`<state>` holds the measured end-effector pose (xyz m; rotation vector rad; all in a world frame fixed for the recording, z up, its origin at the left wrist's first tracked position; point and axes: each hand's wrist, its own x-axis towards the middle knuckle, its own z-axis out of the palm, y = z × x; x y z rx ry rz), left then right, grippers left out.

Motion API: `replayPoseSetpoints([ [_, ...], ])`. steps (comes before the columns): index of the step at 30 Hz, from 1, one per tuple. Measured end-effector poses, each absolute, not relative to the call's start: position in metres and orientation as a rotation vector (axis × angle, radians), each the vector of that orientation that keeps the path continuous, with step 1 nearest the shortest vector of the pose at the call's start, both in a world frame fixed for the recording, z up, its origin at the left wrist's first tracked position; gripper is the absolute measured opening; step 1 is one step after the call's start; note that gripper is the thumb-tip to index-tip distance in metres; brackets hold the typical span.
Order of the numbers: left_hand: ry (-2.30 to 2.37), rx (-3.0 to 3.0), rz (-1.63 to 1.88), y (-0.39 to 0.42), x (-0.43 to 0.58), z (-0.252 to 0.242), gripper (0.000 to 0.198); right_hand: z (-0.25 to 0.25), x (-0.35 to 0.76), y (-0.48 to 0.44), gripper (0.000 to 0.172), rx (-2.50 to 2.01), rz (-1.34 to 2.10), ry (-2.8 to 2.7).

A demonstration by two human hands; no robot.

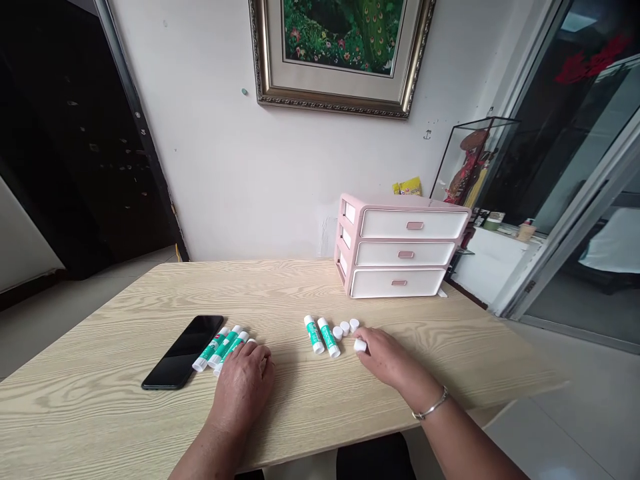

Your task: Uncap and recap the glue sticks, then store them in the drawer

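Observation:
My right hand [383, 357] pinches a small white cap [360, 345] just above or on the tabletop. Beside it are three more white caps [345, 328] in a loose row. Two green-and-white glue sticks [321, 336] lie side by side to the left of those caps, apart from both hands. Further left, several glue sticks [218, 351] are lined up at a slant. With fingers curled, my left hand [245, 377] rests at the right end of that group, closed around a glue stick that it mostly covers; only a white end shows past the knuckles.
A black phone [183, 351] lies against the left group of glue sticks. At the back right of the wooden table [280, 287] stands a pink and white drawer unit [405, 250], with a yellow packet [408, 187] behind its top. The table's front edge runs below both forearms.

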<state>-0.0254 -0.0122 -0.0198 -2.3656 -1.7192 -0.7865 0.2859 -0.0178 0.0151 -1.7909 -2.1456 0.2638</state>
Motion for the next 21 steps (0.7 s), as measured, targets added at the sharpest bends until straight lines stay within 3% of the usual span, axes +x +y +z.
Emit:
replayPoseSetpoints([
  [12, -1.7, -2.374, -0.823, -0.012, -0.026, -0.021, 0.024, 0.025, 0.287, -0.009, 0.017, -1.834, 0.179, -2.13],
  [18, -1.701, -2.374, -0.829, -0.011, -0.027, -0.023, 0.024, 0.012, 0.289, -0.004, 0.031, -1.878, 0.157, -2.056],
  [21, -1.687, -2.365, -0.842, -0.012, -0.027, -0.022, 0.023, 0.018, 0.278, -0.015, 0.028, -1.865, 0.063, -1.995],
])
